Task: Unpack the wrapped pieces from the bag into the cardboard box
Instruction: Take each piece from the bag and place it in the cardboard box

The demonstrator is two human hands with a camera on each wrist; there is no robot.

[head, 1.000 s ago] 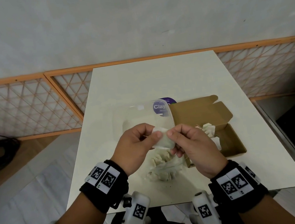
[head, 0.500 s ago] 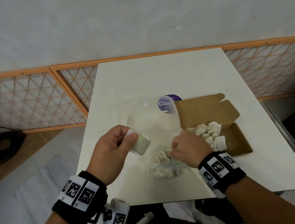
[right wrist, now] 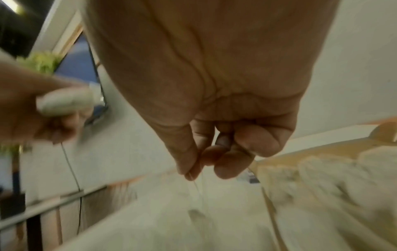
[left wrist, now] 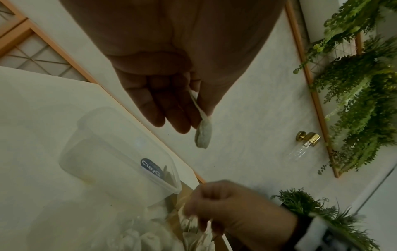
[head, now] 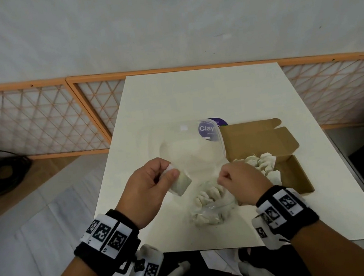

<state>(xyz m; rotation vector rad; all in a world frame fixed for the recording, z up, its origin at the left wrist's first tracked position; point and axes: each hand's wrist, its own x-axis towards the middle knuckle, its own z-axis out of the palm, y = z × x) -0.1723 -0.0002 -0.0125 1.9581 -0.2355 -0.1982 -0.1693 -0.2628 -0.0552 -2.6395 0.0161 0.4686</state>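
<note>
Nearest the person, just below the right hand [head: 241,182], the clear bag [head: 210,205] slumps on the counter [head: 194,95], some wrapped pieces left inside. That hand's fingers are curled tight, pinching what looks like a thin edge of the bag film; the right wrist view is blurred, so I can't be sure. The film looks slack and slippery, best held at the mouth.

The left hand [head: 148,192] pinches one wrapped piece [head: 181,183] by its twisted paper tail, thumb against fingers, the lump dangling below. It looks light and soft; gripping the body would be surer than the tail.

Beyond the right hand, the cardboard box [head: 269,145] lies open with a heap of pieces inside, partly hidden behind the knuckles. Farther off, between the hands, stands a clear tub [head: 191,148], its purple label cut off.
</note>
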